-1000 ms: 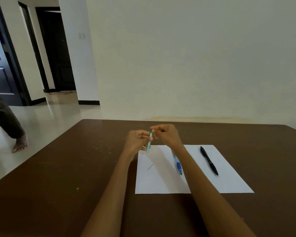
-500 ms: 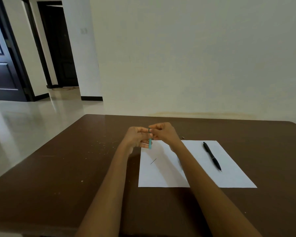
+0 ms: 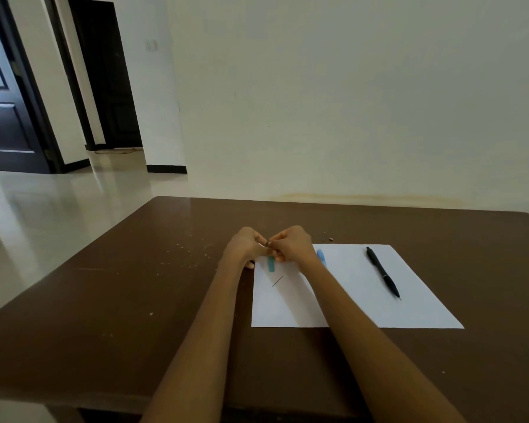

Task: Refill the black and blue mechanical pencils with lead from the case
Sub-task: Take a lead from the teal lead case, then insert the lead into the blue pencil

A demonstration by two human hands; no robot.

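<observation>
Between my fingertips, at the centre of the view, my left hand (image 3: 247, 244) and right hand (image 3: 290, 245) meet on the teal lead case (image 3: 271, 264), both curled and pinching its top end, where a small dark bit shows; I cannot tell whether that is a cap or a lead. A second ago the case stood higher between the hands; now it hangs lower over the paper (image 3: 409, 300), which suggests I am working its top open or closed. One loose lead (image 3: 277, 281) lies on the sheet at 6 o'clock from the case. The blue pencil (image 3: 320, 257) peeks out at 3 o'clock behind my right wrist, the black pencil (image 3: 383, 271) further at 3 o'clock, both untouched. The person walking by the door earlier is gone.
</observation>
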